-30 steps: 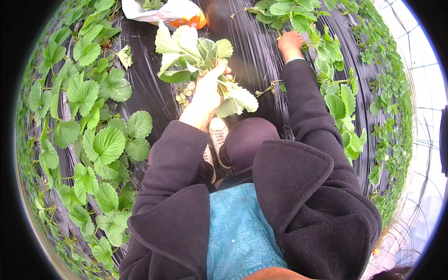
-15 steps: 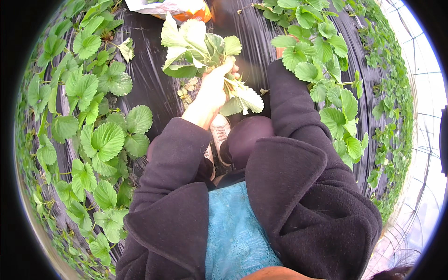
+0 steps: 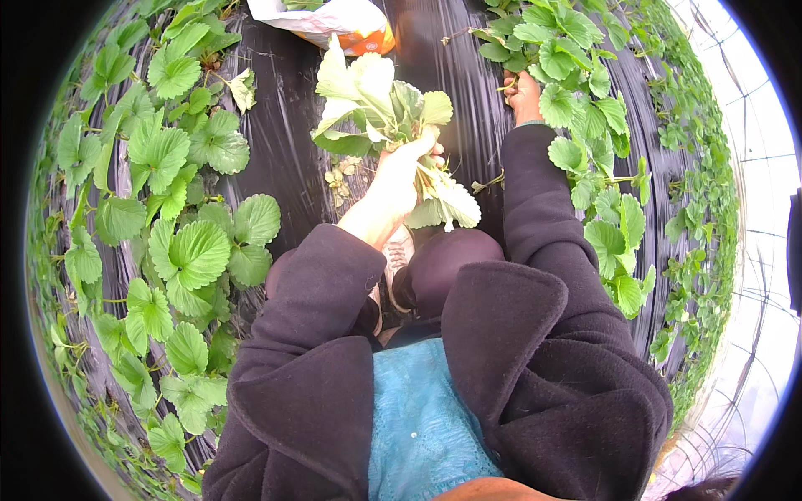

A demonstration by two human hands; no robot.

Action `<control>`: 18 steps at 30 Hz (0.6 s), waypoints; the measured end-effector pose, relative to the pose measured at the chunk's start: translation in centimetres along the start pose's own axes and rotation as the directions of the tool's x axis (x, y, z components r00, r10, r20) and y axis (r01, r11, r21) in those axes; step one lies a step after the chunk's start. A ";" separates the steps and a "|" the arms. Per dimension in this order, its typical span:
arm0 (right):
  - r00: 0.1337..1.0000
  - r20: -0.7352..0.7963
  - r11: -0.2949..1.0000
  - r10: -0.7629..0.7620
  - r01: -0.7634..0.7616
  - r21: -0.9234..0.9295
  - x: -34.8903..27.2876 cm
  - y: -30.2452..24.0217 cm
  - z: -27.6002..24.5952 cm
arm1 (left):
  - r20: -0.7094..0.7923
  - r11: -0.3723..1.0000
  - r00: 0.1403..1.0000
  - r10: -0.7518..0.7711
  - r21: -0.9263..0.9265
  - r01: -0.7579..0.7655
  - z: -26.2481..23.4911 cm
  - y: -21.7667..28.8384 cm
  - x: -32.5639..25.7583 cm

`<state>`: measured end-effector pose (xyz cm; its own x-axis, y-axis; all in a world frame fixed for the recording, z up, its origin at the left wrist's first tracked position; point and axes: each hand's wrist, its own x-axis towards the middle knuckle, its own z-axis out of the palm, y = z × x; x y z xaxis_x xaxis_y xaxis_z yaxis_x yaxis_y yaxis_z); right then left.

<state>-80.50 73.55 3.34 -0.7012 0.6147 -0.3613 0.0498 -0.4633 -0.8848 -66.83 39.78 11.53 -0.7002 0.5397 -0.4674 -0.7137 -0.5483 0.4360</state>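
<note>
Gripped leaf bunch [image 3: 380, 104] (left hand [image 3: 401, 179] raised), right hand [image 3: 525, 93] outstretched

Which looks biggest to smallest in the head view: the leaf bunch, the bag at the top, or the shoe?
1. bunch of cut leaves, gripped by the left hand
2. white and orange bag, though the frame edge cuts it off, so this is unsure
3. shoe, mostly hidden

Black plastic mulch sheeting [image 3: 284, 150] covers the ground, ridged lengthwise. Leafy green plants [image 3: 180, 250] grow along its left side, more plants [image 3: 601, 167] along its right. A white-and-orange bag [image 3: 334, 21] lies at its far end.
</note>
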 end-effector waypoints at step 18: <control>0.892 0.329 0.942 -0.310 0.334 -0.018 1.9 2.8 -6.5 | -0.007 0.999 1.000 -0.007 -0.035 0.007 0.1 0.3 -0.1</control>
<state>-77.04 77.57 -1.70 -0.8750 0.4817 0.0488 -0.1742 -0.2193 -0.9600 -66.94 39.66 11.77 -0.6951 0.5393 -0.4754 -0.7171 -0.5668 0.4056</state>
